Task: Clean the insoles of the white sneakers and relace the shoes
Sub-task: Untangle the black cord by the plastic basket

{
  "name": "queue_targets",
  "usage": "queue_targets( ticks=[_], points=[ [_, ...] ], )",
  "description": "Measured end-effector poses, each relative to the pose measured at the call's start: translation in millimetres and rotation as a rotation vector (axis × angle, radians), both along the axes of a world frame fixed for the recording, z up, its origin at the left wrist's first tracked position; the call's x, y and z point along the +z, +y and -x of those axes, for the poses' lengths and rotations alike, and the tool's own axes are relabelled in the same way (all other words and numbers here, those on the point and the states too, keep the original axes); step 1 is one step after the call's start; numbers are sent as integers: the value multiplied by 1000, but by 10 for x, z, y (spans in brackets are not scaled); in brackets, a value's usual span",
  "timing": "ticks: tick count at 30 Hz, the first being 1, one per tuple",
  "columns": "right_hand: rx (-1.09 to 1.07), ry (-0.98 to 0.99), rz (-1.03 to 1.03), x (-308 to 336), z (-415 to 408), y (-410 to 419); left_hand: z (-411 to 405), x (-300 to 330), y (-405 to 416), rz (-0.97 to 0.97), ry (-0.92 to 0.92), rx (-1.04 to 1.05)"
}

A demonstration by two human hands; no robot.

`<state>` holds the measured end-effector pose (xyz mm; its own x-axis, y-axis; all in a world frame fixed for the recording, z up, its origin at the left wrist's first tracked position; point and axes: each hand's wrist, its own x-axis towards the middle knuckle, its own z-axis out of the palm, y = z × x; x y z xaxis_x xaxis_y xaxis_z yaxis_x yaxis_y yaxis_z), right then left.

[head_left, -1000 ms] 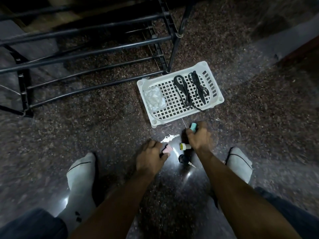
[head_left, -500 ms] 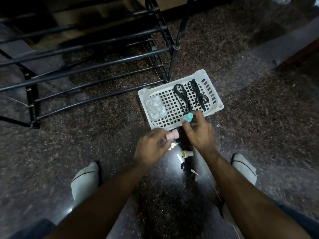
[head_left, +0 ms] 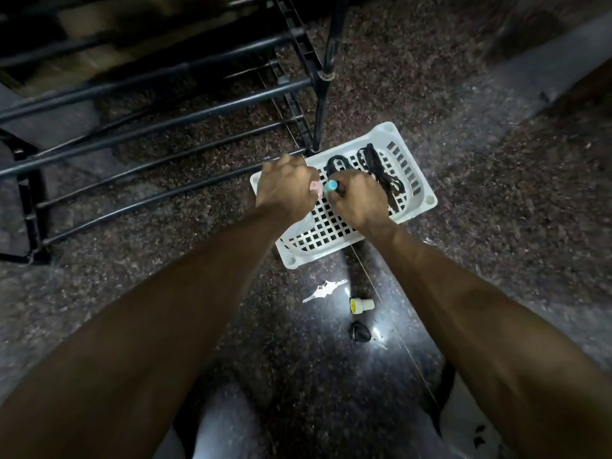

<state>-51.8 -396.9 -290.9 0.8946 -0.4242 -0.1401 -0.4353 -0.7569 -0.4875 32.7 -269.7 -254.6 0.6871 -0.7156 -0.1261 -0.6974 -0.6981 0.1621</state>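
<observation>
Speckled stone floor (head_left: 496, 210), dim light; black shoe rack (head_left: 159, 104) far left. White perforated basket (head_left: 420, 180) beside it, black laces (head_left: 381, 170) lying at its far right. Both hands over basket: left hand (head_left: 286, 188) curled round small pink object (head_left: 83, 186), right hand (head_left: 359, 200) gripping small teal object (head_left: 331, 186). Keys (head_left: 324, 289), small white bottle (head_left: 362, 304) on floor nearer.

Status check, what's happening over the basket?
Left hand grips small pink piece... correction follows.
</observation>
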Motion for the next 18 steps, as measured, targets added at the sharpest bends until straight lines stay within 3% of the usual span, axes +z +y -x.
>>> queue_targets(
  ticks=[8, 14, 16, 18],
  points=[
    [72, 84, 35, 85, 10, 26, 46, -34, -13, -122, 10, 14],
    [2, -153, 24, 399, 616, 145, 383, 152, 342, 388, -85, 101],
    [33, -81, 44, 449, 920, 208, 639, 144, 517, 514, -85, 102],
    [104, 115, 52, 465, 1177, 276, 945, 76, 690, 533, 1, 76]
  ],
)
